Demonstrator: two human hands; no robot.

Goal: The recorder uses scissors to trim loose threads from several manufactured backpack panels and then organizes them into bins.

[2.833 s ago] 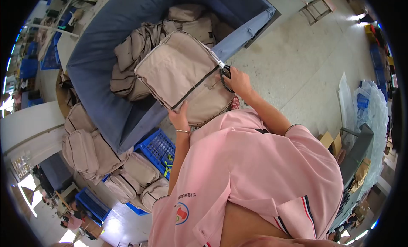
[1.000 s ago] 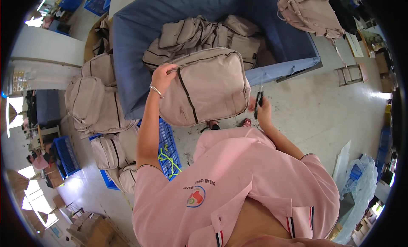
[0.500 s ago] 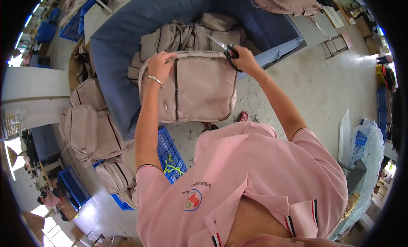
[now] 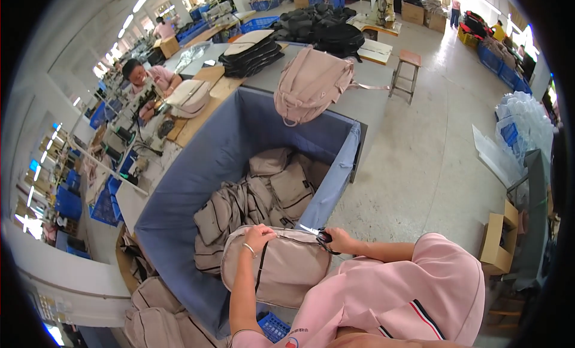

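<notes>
My left hand (image 4: pixel 257 235) grips the top edge of a beige backpack (image 4: pixel 287 270) that I hold up in front of me, over the near corner of a large blue fabric bin (image 4: pixel 197 174). My right hand (image 4: pixel 336 240) is at the backpack's upper right corner and is closed on small black-handled scissors (image 4: pixel 323 238). Several more beige backpacks (image 4: pixel 269 186) lie piled inside the bin.
Another beige backpack (image 4: pixel 311 81) rests on the bin's far rim. Finished backpacks (image 4: pixel 156 306) are stacked at lower left by a blue crate (image 4: pixel 272 327). A person (image 4: pixel 147 75) works at a table beyond. A stool (image 4: pixel 407 66), cardboard box (image 4: pixel 497 243) and plastic bags (image 4: pixel 527 123) stand on the floor.
The view has tilted up, showing the room beyond the bin. The backpack now sits lower and closer to me; both hands stay on its top edge.
</notes>
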